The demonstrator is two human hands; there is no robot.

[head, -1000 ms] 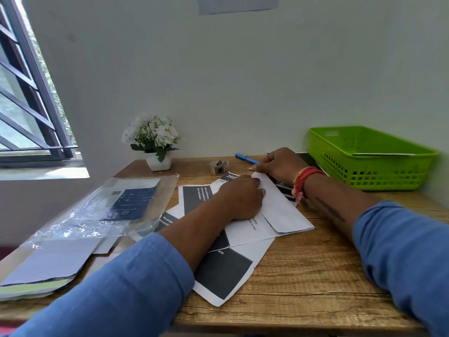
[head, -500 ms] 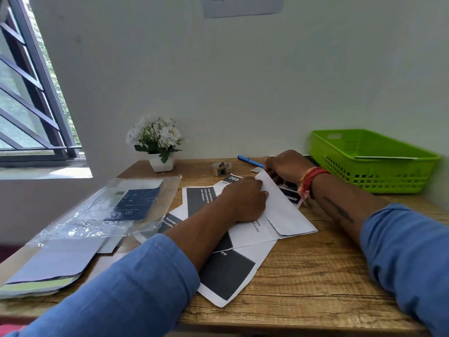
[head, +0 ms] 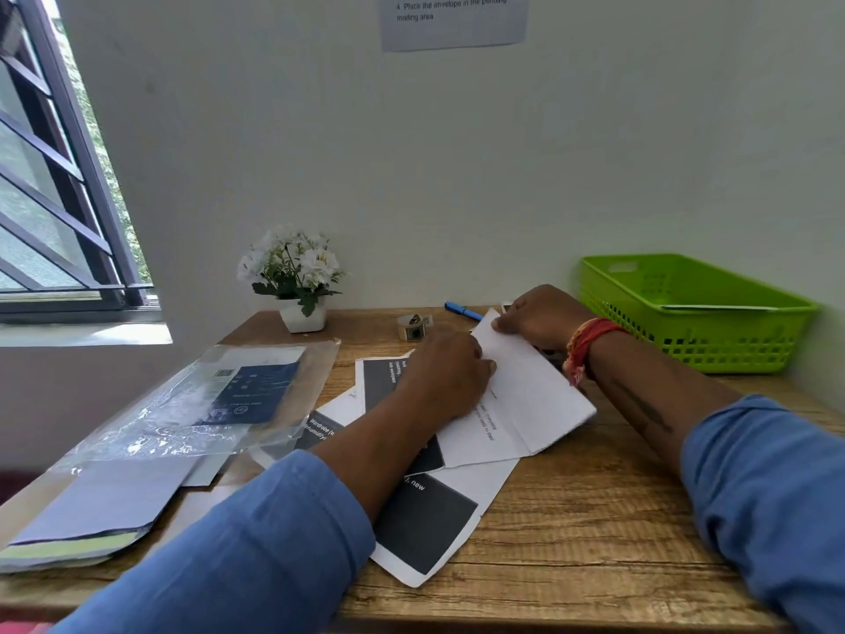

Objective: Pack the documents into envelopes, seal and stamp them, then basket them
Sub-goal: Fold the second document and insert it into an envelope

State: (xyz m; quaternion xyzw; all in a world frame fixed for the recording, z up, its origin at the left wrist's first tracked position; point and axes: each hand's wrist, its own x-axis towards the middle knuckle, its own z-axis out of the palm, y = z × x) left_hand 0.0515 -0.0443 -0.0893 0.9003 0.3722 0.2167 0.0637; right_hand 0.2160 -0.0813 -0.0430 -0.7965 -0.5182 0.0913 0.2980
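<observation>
The right hand [head: 542,315] pinches the far corner of a white envelope [head: 535,395], thumb and fingers curled on its edge, while the left hand [head: 446,379] lies knuckles-up over the envelope's near-left side, fingers bent down onto the paper; whether they grip the sheet or only press it I cannot tell. A folded printed sheet [head: 480,432] shows at the envelope's open side, so the packing step looks underway, not finished. Beneath lie more printed documents [head: 425,523], spread toward the front edge of the tabletop [head: 594,542] and seemingly yet to be packed. A roll of stamps [head: 414,325] and a blue pen [head: 462,310] sit near the back edge, untouched. The green basket [head: 686,313] stands at the back right corner, with a pale sheet edge showing over its rim, perhaps one envelope already in. A clear plastic sleeve [head: 205,404] of spare envelopes rests along the left edge. Sealing, stamping and basketing appear still to come
</observation>
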